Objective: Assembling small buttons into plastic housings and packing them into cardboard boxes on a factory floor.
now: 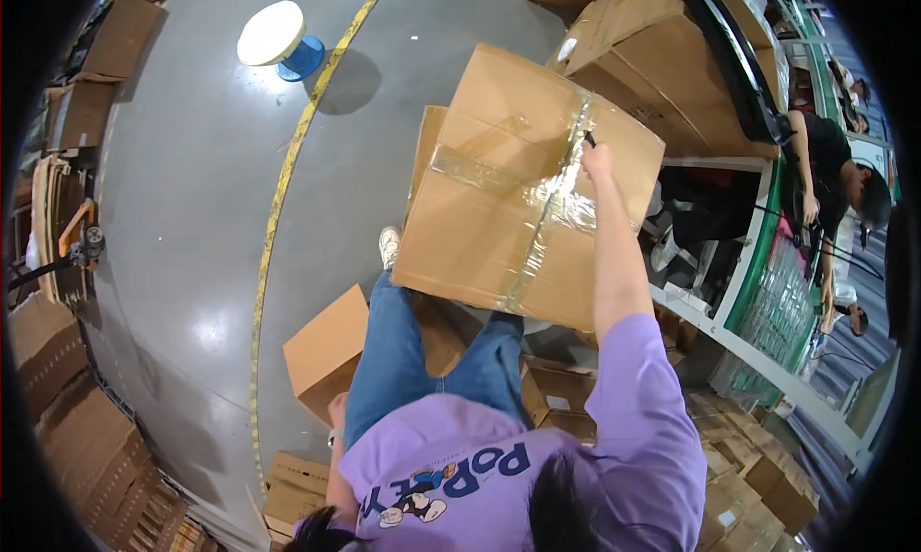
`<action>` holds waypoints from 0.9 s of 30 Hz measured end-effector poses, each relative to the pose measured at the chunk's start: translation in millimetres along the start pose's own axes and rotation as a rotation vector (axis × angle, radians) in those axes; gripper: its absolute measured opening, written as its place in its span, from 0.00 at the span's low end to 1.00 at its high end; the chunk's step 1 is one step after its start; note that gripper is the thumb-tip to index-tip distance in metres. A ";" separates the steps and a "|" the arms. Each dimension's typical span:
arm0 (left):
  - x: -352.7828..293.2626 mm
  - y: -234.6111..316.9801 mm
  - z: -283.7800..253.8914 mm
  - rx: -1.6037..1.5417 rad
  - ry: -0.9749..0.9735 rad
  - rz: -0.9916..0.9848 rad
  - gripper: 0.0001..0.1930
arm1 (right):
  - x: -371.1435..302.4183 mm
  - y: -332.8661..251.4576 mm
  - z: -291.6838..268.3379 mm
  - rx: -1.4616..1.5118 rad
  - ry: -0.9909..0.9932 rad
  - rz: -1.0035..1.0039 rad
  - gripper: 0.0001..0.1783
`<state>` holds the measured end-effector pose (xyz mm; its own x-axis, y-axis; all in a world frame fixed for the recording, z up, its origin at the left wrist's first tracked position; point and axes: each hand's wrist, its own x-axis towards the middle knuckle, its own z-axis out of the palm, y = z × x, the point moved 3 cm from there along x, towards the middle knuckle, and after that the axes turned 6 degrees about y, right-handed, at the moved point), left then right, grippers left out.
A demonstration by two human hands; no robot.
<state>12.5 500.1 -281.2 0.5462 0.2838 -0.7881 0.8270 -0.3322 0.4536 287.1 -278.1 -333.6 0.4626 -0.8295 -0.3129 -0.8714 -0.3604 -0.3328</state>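
A big brown cardboard box (489, 197) stands in front of me, its top crossed by clear tape (537, 250) along the seam. At the far end of that seam, my right hand (597, 159) is closed around a small dark tool (588, 139), which touches the tape; its blade or tip is too small to make out. My left hand (338, 411) hangs low by my left thigh, next to a smaller cardboard box (328, 346). Its fingers are mostly hidden, so its grip does not show.
A round white-topped stool (272, 34) with a blue base stands beyond a yellow floor line (288, 164). Large cartons (662, 63) are stacked at the far right. A person in black (825, 168) works at a green-edged bench (753, 274). More cartons (77, 408) line the left.
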 end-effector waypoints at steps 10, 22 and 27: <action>69.7 -26.0 -85.5 0.175 -0.143 -0.176 0.14 | -4.3 -73.3 8.0 -0.321 0.167 -0.125 0.20; 86.3 47.1 -71.1 0.246 -0.232 0.041 0.16 | -103.6 -88.4 8.2 -0.562 -0.205 -0.111 0.18; 139.4 163.0 2.6 0.285 -0.298 -0.132 0.19 | -198.5 -10.1 26.2 -0.563 -0.296 -0.108 0.13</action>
<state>223.1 483.2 -318.2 0.3410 0.0825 -0.9364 0.7948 -0.5572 0.2403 208.3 -98.5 -291.5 0.5079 -0.6523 -0.5627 -0.7326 -0.6706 0.1162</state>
